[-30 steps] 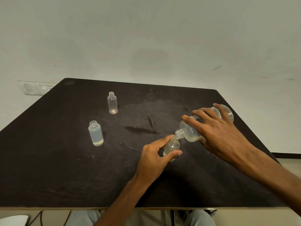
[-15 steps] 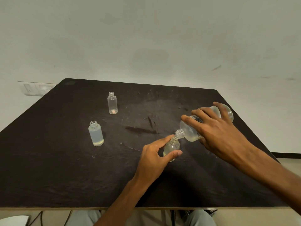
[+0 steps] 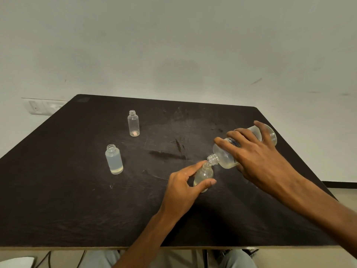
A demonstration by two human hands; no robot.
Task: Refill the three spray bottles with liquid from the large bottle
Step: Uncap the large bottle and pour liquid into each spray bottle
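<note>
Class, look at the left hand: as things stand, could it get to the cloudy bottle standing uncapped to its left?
Probably yes: bare table lies between them. But the left hand is steadying the small bottle under the large bottle, so it must let go first.

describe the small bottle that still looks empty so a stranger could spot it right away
Start at the dark table and look toward its far edge, left of centre. The empty small bottle stands there upright and uncapped, farthest from the person. Unlike the nearer free-standing bottle, which looks cloudy, it is clear, with a pale pinkish spot at its base, and no hand touches it.
</note>
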